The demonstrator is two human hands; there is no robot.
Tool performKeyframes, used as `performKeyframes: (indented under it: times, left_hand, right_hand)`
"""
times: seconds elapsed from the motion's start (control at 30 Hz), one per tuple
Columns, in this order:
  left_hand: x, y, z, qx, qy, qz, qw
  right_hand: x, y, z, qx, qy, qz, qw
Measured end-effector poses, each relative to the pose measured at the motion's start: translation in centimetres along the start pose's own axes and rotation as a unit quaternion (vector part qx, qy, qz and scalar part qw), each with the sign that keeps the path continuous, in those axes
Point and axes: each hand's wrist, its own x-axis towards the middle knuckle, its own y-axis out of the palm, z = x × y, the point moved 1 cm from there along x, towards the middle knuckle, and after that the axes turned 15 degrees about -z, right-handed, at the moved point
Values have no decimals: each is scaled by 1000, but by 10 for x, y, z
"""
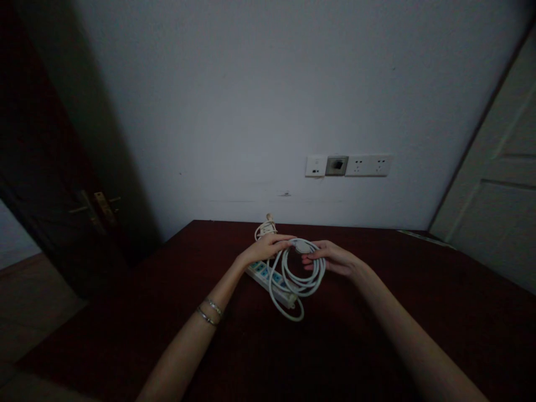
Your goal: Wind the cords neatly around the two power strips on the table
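A white power cord (305,287) is wound in several loose loops and held above the table. My right hand (333,258) grips the right side of the coil, its fingers curled round the loops. At the coil's upper left, my left hand (268,247) has its thumb and fingers closed on the cord near a pale plug-like piece (302,245). Beneath the coil a white power strip (272,282) with blue-green sockets lies slantwise, partly covered by my left hand and the loops. One loop hangs down past the strip's near end.
The dark red table (364,340) reaches the wall. Behind my left hand sits a small white adapter-like object (267,228) with a thin cord. Wall sockets (368,166) are set above the table, and a dark door (54,162) stands at left, a pale door (498,184) at right.
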Motion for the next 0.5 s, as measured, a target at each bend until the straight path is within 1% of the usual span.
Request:
performKeyframes:
  times: [0.1, 0.17, 0.2, 0.27, 0.33, 0.4, 0.5]
  left_hand:
    - [0, -6, 1, -33, -29, -35, 998]
    - [0, -9, 2, -88, -52, -57, 993]
    - [0, -10, 3, -125, -68, -74, 987]
    - [0, -13, 3, -207, -100, -128, 965]
    - [2, -19, 1, -291, -117, -205, 927]
    - [3, -29, -2, -382, -122, -270, 875]
    - [4, -46, -9, -519, -135, -311, 785]
  right_hand:
    - [13, -8, -11, 50, 10, 0, 999]
    - [20, -13, -17, 77, 16, 7, 997]
    - [23, -16, -21, 88, 19, 9, 996]
    - [28, -22, -28, 105, 22, 0, 994]
    - [32, -30, -34, 118, 16, -33, 992]
    - [36, -37, -40, 124, 8, -66, 990]
    - [36, -44, -44, 119, 4, -90, 989]
